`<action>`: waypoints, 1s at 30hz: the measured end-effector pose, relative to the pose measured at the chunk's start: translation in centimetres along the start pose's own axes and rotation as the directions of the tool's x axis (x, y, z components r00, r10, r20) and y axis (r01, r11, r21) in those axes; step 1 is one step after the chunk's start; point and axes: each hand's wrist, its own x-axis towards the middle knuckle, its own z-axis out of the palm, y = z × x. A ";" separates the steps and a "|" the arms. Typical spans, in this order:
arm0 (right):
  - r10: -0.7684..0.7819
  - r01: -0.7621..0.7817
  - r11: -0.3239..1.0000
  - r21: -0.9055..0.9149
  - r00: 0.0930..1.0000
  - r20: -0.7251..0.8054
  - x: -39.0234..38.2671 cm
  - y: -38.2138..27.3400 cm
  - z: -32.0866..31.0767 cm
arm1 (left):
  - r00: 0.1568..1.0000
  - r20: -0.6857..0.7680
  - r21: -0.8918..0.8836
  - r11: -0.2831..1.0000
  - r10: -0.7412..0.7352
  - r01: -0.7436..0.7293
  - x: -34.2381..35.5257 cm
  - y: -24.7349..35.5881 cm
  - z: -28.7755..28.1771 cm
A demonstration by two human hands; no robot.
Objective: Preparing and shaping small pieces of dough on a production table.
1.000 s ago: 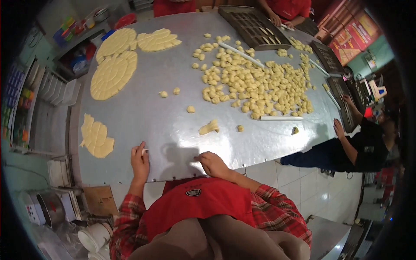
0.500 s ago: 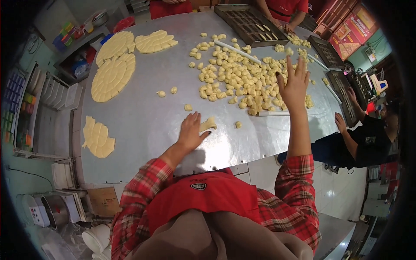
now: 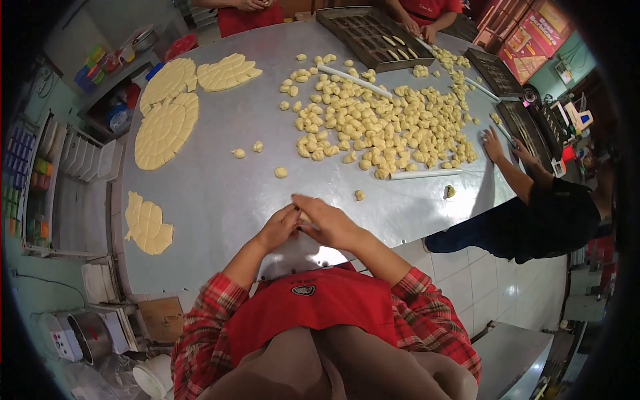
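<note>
Pressing together near the table's near edge, both hands have come back in — half a second ago the right hand (image 3: 331,223) was stretched far out over the heap of dough pieces (image 3: 383,127) and the left hand (image 3: 280,228) lay flat beside a lone lump. Now the palms meet, fingers curled around a small piece of dough (image 3: 305,218), only a pale sliver of which shows between them; the lump that sat by the left hand is gone from the steel table (image 3: 213,193). Whether the hands clamp it tight or merely cup it I cannot tell, but both are closed around it.

Just beyond the right hand's fingertips sits a single dough ball (image 3: 360,195), and further out, a white rod (image 3: 427,174) edging the heap. Beyond the left hand lies another loose ball (image 3: 281,173). Well off to the left hand's side rests a scored dough sheet (image 3: 148,223) — unmoved. Across the table to the right, another person's hand (image 3: 494,145) rests by the heap, as before.
</note>
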 end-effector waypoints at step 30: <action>0.092 -0.082 0.845 -0.528 0.996 -0.008 3.0 7.4 8.1 | 0.787 -0.095 0.966 0.247 0.610 -0.075 -0.1 -4.1 -10.4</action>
